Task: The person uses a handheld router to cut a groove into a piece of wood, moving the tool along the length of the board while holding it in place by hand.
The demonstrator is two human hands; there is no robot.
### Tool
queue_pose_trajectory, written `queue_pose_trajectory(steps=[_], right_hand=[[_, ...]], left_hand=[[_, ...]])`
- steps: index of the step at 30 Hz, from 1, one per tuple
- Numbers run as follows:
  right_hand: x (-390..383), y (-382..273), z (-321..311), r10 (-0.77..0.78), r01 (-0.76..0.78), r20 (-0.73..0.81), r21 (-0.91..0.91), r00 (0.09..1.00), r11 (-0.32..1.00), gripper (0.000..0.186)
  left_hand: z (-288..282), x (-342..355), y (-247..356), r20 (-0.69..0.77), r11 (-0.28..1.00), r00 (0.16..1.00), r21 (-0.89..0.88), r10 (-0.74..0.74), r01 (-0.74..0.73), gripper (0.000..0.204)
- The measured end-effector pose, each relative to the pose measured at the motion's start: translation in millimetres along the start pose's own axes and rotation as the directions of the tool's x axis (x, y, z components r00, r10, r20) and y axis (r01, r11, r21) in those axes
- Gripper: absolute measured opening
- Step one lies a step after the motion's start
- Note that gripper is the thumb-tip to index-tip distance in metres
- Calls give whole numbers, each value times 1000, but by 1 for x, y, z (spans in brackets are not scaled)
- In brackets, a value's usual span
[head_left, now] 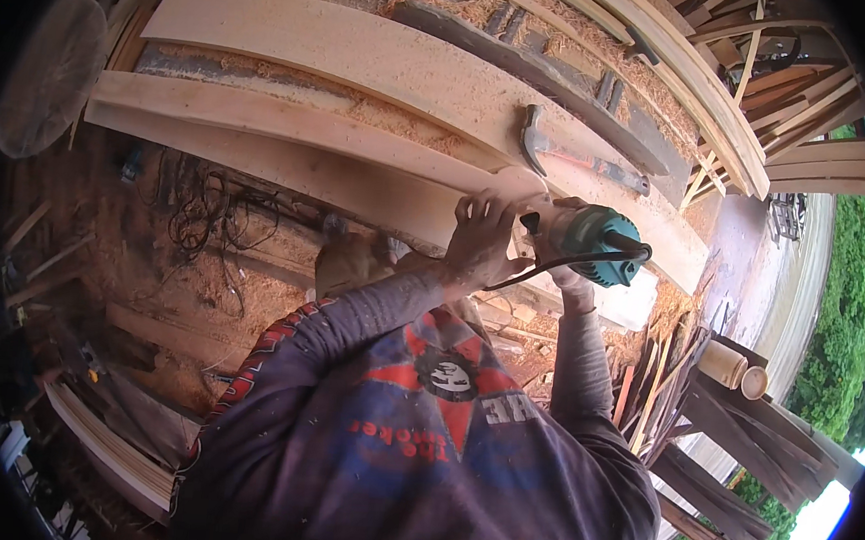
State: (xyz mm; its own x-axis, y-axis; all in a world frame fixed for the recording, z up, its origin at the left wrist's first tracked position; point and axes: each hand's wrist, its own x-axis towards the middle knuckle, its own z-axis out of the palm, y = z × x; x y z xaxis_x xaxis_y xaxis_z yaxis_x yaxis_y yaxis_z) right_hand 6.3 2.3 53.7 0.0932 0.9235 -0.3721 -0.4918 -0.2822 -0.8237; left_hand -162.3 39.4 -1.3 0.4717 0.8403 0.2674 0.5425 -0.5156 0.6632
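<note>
My right hand (552, 240) is wrapped around a teal corded power tool (600, 244), whose black cord curves down and back to the left. The tool's working end is hidden by my hand and the wood. Just left of it, my left hand (483, 235) has its fingers apart, close to the near edge of a long, curved wooden plank (302, 125). Whether its fingertips touch the wood or the tool is unclear. Beyond both hands, a claw hammer (590, 163) lies on a wider pale board (348, 48).
Shavings (424, 34) cover the bench, where a dark wooden beam (537, 72) lies. Long strips (677, 66) are stacked at far right. A tangled black cord (200, 219) hangs at left above the sawdust-covered floor (189, 303). Dark planks (742, 432) stand at right.
</note>
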Motion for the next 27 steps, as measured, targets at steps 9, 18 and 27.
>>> queue_pose_trajectory(steps=[9, 18, 27], right_hand=[[10, -5, -56, -745, 413, -6, -829, 667, 376, 46], [-118, 36, -33, -727, 250, -579, -691, 371, 678, 33], [-182, 44, 58, -805, 130, -512, -814, 300, 566, 62]], left_hand=[[16, 62, -6, 194, 957, 938, -63, 289, -282, 87], [-114, 68, -153, 525, 895, 848, 344, 67, -284, 107], [-130, 47, -163, 747, 893, 650, 192, 136, -407, 67]])
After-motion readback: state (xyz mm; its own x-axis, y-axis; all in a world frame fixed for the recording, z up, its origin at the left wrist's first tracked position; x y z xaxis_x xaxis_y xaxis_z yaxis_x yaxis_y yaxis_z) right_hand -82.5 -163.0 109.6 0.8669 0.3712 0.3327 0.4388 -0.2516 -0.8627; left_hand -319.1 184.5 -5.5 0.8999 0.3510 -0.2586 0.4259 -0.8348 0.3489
